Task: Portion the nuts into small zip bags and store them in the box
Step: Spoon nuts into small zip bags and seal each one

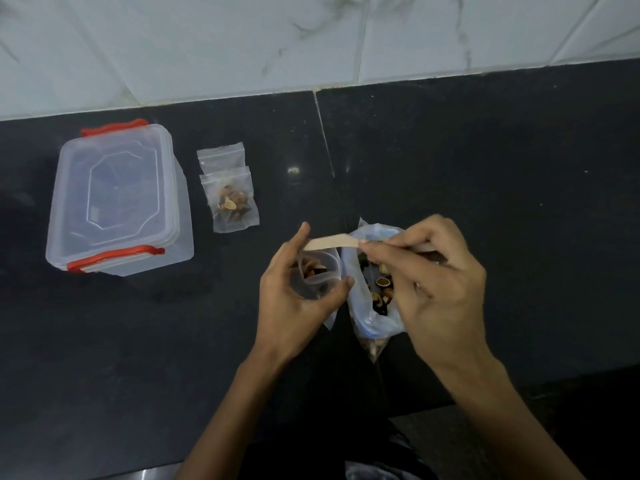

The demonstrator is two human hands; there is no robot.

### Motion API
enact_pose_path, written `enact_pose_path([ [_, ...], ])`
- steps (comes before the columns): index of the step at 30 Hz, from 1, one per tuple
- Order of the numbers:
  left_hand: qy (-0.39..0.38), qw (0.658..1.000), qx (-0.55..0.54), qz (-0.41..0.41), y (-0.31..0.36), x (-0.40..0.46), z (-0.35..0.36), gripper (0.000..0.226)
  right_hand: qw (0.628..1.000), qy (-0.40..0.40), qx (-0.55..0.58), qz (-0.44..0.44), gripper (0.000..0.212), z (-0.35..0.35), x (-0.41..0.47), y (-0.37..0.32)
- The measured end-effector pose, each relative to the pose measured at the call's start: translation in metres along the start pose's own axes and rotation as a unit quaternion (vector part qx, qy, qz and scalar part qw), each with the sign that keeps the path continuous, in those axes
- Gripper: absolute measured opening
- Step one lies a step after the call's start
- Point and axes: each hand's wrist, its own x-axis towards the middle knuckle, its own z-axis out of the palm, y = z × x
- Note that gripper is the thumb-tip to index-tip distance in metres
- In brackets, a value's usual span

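left hand [304, 292] cupping small zip bag [317, 271], right hand [429, 271] pinching wooden spoon [332, 242]

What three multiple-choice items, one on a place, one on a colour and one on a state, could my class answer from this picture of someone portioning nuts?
1. Where does the filled small zip bag lie?
A. Inside the box
B. On the counter, right of the box
C. Under the right hand

2. What colour are the clips on the plastic box?
A. Blue
B. Green
C. Red

3. What state is the box lid in?
A. On the box
B. Leaning on the wall
C. Lying upside down on the counter

Answers: 1 B, it rests on the dark counter beside the box. 2 C, both visible clips are red. 3 A, the clear lid sits on top of the box.
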Motion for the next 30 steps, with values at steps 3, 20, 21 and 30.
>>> enact_pose_path([
  [3, -0.009, 1.0, 0.001, 0.009, 0.002, 0.003, -0.006, 0.084, 0.999, 0.021, -0.004, 0.034, 0.022, -0.006, 0.001, -0.008],
  [20, -0.09, 0.993, -0.011, -0.069, -0.027, 0.004, 0.017, 0.085, 0.908, -0.347, -0.211, 0.097, 0.013, 0.008, 0.025, 0.069],
  [21, -0.091, 0.993, -0.011, -0.072, -0.028, 0.004, 0.018, 0.085, 0.902, -0.368, -0.2, 0.103, 0.013, 0.009, 0.024, 0.07],
  [30, -0.086, 0.993, -0.004, -0.086, -0.035, 0.005, 0.018, 0.085, 0.86, -0.465, -0.194, 0.081, 0.018, 0.018, 0.016, 0.074],
])
